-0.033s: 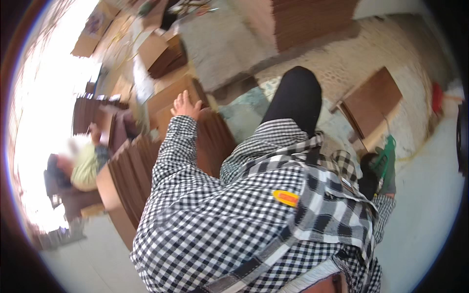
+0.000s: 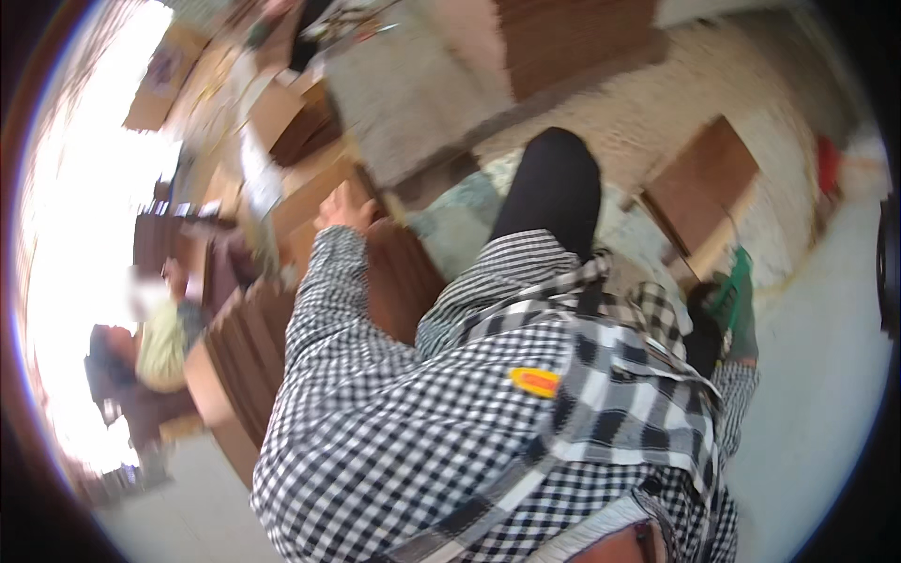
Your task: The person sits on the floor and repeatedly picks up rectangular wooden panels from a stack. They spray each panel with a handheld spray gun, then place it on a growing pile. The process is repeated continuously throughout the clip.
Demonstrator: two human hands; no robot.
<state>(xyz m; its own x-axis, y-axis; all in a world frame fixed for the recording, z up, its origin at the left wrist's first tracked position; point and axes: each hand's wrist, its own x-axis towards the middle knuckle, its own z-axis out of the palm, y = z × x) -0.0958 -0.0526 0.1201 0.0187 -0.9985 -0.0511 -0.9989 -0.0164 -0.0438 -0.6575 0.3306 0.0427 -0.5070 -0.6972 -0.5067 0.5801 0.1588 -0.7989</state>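
My left hand [image 2: 345, 208] rests bare on top of a stack of brown cardboard sheets [image 2: 399, 272], fingers slightly bent and apart, gripping nothing that I can see. Low at my right side, my right hand [image 2: 741, 319] appears to wear a grey glove and is closed round a green tool [image 2: 730, 286]. The tool's exact kind is too blurred to make out. Just beyond it, a folded brown cardboard piece [image 2: 702, 183] leans at an angle near the floor.
More cardboard stacks stand at left [image 2: 246, 352] and at the far side [image 2: 572, 47]. An open carton [image 2: 291, 117] lies at the upper left. Another person [image 2: 164, 342] sits at the far left. My black-clad knee [image 2: 554, 183] rises in the middle.
My left hand's fingers, earlier spread and stretched out, are now more bent on the stack. The whole view has shifted slightly. My right hand stays by the green tool.
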